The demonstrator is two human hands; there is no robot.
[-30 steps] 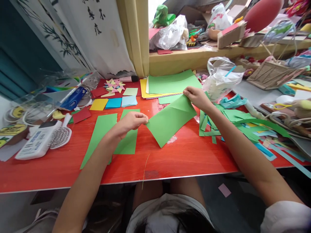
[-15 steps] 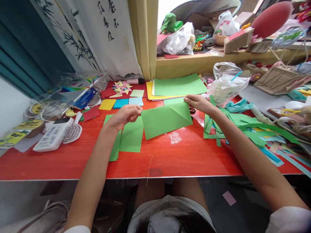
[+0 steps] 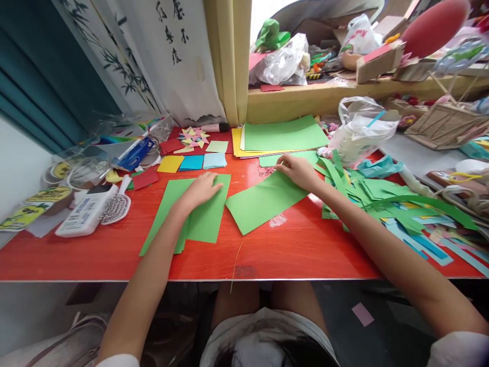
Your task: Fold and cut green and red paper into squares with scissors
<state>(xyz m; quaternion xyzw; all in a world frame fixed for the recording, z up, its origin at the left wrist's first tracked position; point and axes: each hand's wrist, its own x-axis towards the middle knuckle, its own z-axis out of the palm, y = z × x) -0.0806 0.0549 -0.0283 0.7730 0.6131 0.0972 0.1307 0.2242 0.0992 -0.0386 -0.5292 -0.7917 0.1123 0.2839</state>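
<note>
A green paper sheet (image 3: 263, 204) lies at a slant on the red table in front of me. My right hand (image 3: 298, 172) rests over its upper right part, fingers loosely bent at the far edge and slightly apart. To the left, several green paper pieces (image 3: 208, 219) overlap one another. My left hand (image 3: 202, 191) lies over them with its fingers stretched out, and my forearm covers part of them. Beyond my right hand another green piece (image 3: 269, 160) lies partly hidden.
Stacked green and yellow sheets (image 3: 284, 133) lie at the back. Small coloured squares (image 3: 191, 162) and a folded paper star (image 3: 193, 137) sit back left. A hairbrush (image 3: 115, 204) and white box (image 3: 87, 211) lie left. Green scraps (image 3: 385, 196) and a plastic bag (image 3: 361, 130) crowd the right.
The green sheet held up between both hands has come down onto the table. My left hand has let go of it and spread over the left pieces; my right hand has moved slightly left and down.
</note>
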